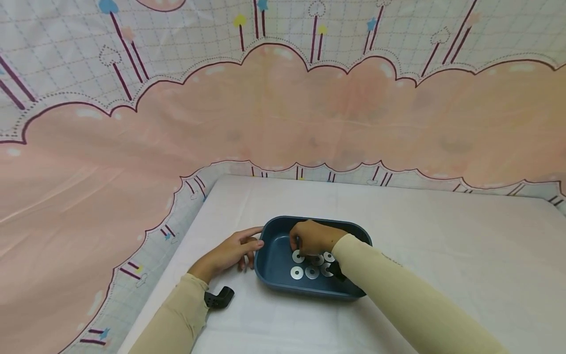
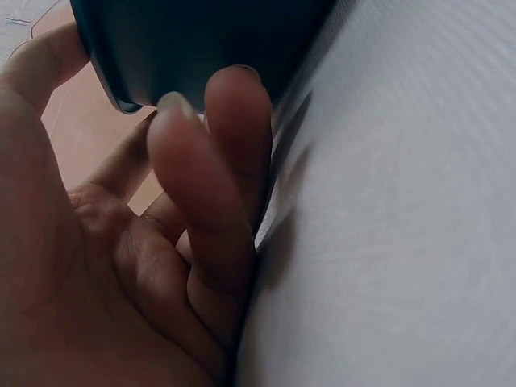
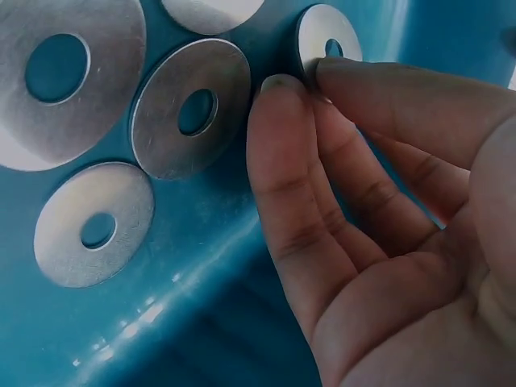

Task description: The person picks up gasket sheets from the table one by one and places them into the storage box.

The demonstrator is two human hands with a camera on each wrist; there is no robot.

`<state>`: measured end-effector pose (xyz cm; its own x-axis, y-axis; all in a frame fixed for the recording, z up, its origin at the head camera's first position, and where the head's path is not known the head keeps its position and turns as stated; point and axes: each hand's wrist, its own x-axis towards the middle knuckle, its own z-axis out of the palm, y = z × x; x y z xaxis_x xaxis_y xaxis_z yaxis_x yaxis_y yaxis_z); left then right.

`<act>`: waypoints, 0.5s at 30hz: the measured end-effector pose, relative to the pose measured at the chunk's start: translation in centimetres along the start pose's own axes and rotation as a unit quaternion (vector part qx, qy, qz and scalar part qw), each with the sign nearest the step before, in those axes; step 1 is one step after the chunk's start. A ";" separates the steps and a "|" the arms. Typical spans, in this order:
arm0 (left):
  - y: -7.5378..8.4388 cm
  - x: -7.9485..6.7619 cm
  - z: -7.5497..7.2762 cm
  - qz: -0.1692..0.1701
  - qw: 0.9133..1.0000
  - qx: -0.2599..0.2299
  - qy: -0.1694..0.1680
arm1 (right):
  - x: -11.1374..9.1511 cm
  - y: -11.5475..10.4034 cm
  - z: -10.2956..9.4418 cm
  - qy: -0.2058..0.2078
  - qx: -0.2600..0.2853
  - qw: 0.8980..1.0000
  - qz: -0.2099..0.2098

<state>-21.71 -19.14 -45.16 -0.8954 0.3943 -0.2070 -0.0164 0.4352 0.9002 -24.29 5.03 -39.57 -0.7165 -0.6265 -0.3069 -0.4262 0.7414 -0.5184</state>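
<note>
Inside a blue tray, a metal washer is being pinched by a person's right hand near several other washers, while the left hand, fingers relaxed, is touching the rim, with the tray sitting on a white-covered counter.

In the head view, the right sleeve covers part of the tray, and its printing is too small to read. The left sleeve and desk are cut off at the bottom edge. The right hand hides most of its own fingers. The left wrist view crops the tray at the top. In the right wrist view, the frame clips a large washer and an upper washer; fingers partly cover a third washer.
</note>
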 end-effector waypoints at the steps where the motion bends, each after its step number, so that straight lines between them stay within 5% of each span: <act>1: 0.0 0.0 0.0 0.000 1.000 -0.001 0.000 | 0.0 0.0 0.0 0.003 -0.003 1.000 -0.004; 15: 0.0 0.0 0.0 0.007 1.000 -0.006 0.003 | -0.7 0.6 -0.9 0.015 -0.016 1.000 -0.013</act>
<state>-21.72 -19.10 -45.22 -0.8978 0.3960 -0.1926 -0.0093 0.4202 0.9074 -24.56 6.13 -39.01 -0.7214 -0.6380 -0.2693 -0.4611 0.7327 -0.5006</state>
